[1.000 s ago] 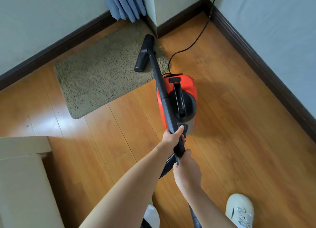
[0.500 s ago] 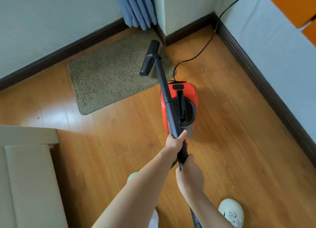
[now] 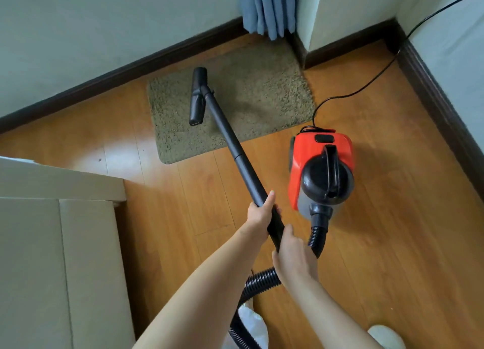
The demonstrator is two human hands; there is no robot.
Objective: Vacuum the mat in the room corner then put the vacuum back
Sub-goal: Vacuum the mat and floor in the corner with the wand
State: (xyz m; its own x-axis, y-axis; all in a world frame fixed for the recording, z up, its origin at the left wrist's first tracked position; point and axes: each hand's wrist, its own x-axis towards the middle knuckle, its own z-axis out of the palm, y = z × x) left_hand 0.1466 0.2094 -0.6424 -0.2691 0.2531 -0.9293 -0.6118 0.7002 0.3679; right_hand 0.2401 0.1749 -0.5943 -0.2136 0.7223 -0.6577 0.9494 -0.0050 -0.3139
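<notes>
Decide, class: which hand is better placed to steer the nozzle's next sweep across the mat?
Left hand: it grips the wand farther forward, nearer the nozzle on the mat; right hand holds the rear end.

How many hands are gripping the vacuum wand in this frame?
2. The left hand grips the wand higher up; the right hand grips it lower, near the hose.

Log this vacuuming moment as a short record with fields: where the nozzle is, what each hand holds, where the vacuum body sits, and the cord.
nozzle: floor nozzle on the left part of the mat
left hand: left hand grips the wand
right hand: right hand grips the wand lower down, by the hose
body: red vacuum body on the wood floor, right of the mat
cord: power cord runs toward the right wall
</notes>
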